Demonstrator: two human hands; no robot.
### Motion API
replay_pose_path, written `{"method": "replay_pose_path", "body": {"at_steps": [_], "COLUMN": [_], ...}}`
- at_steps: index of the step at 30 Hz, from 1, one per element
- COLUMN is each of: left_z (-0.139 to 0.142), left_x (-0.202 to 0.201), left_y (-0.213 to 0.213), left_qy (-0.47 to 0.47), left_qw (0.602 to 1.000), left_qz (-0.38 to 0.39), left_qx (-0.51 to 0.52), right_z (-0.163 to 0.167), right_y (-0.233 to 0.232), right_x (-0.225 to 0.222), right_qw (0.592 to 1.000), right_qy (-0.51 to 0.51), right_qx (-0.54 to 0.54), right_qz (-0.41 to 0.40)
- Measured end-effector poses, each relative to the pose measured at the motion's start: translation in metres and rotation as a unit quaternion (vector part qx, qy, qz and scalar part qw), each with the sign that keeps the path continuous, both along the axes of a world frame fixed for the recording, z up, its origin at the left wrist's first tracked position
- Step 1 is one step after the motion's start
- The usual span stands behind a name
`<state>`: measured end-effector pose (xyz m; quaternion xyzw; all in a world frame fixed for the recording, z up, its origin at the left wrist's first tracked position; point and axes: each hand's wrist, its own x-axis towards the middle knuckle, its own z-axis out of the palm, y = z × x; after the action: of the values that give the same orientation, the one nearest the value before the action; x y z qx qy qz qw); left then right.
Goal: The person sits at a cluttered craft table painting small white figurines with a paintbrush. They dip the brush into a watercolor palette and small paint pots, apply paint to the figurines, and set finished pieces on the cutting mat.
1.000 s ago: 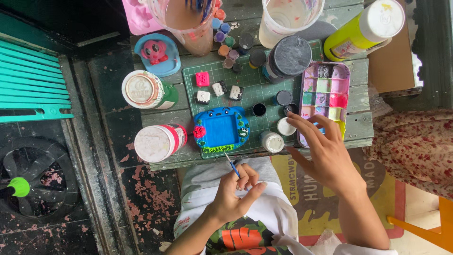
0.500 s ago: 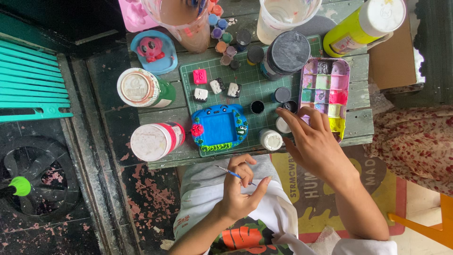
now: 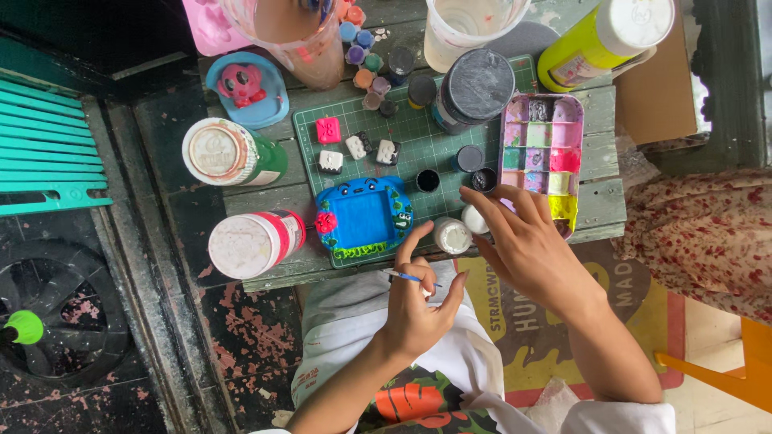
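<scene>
1. My left hand [image 3: 418,309]: fingers pinched on a thin paintbrush [image 3: 404,277], just below the blue frame [image 3: 362,217].
2. My right hand [image 3: 527,245]: fingers loose, resting on small paint pots [image 3: 454,235] beside the paint tray [image 3: 540,157].

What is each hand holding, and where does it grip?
Left hand pinches a thin paintbrush mid-handle. Right hand touches a small white paint pot; grip unclear.
</scene>
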<state>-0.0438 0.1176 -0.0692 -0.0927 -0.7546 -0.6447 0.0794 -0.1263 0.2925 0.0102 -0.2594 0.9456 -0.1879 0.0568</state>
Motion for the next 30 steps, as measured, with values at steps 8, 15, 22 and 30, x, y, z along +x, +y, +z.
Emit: {"method": "replay_pose_path", "body": {"at_steps": [8,15,22,30], "left_z": [0.007,0.005,0.021,0.043], "left_x": [-0.013,-0.016,-0.015,0.034], "left_y": [0.011,0.02,0.017,0.003], "left_qy": [-0.015,-0.101,-0.018,-0.034], "left_qw": [0.998,0.989,0.996,0.998], "left_qz": [0.043,0.053,0.067,-0.042], "left_qx": [-0.045,-0.09,-0.064,0.035], "right_z": [-0.001,0.001,0.001,-0.021], "right_y": [0.006,0.02,0.058,0.085], "right_x": [0.0,0.017,0.061,0.082], "right_qw": [1.0,0.998,0.977,0.939], "right_qy": [-0.015,0.021,0.059,0.107], "right_qx": [0.019,-0.056,-0.135,-0.142], "right_qz": [0.013,-0.017,-0.154,-0.293]}}
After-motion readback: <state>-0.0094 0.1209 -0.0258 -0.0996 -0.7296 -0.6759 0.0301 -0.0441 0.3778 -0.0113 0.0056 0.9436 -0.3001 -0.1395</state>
